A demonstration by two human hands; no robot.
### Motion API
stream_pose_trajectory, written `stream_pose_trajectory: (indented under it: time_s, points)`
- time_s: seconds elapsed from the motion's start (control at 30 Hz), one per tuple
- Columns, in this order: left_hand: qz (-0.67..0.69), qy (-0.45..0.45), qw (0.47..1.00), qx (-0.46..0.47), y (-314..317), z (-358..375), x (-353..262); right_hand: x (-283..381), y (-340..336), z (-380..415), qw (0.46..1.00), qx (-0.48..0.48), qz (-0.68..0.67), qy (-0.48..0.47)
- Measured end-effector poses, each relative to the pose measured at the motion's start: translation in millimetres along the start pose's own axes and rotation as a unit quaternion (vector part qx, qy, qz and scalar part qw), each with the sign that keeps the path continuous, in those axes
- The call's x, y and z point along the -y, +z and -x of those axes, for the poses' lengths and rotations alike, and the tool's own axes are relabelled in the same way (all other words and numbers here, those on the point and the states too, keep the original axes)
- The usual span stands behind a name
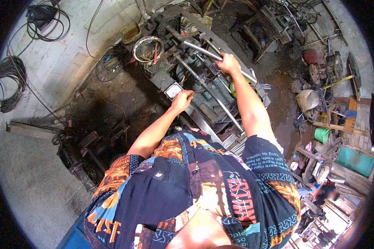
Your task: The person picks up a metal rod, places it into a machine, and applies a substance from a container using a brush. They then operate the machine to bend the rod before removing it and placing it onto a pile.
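My right hand [228,64] is closed around a long bare steel bar [202,50], which slants across a greasy machine [203,108]. My left hand [181,101] rests at the near left side of the machine, fingers curled. Something small and brownish shows at its fingertips, too hidden to name. Right beside that hand sits a square white-faced plate [173,90] in a light frame. Between my hands a second steel rod [212,93] runs lengthwise over the machine. A yellow-green round object [233,90] is partly covered by my right forearm.
A round pan [148,49] with a red-handled tool [155,53] stands beyond my left hand. Cable coils [8,85] hang on the left wall. Dark machinery [83,149] lies at lower left. A green bucket [322,135] and assorted clutter line the right side.
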State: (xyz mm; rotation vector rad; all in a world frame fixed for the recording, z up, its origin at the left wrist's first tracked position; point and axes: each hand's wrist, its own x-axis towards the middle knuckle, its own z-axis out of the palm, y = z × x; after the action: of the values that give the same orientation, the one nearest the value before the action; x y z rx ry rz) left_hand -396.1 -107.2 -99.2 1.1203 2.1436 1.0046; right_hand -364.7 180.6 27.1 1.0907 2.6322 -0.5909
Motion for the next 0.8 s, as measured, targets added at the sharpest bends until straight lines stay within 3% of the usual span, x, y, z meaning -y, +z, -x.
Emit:
stream_pose_trajectory:
  time_s: [0.47,0.8]
  points:
    - [0.017,0.006,1.000,0.007,-1,-2,2,-12,11,1,0.999,-0.034,-0.015,-0.020]
    - [0.023,0.037,0.999,-0.016,1,0,3,0,0,8,1.000,-0.005,-0.013,-0.002]
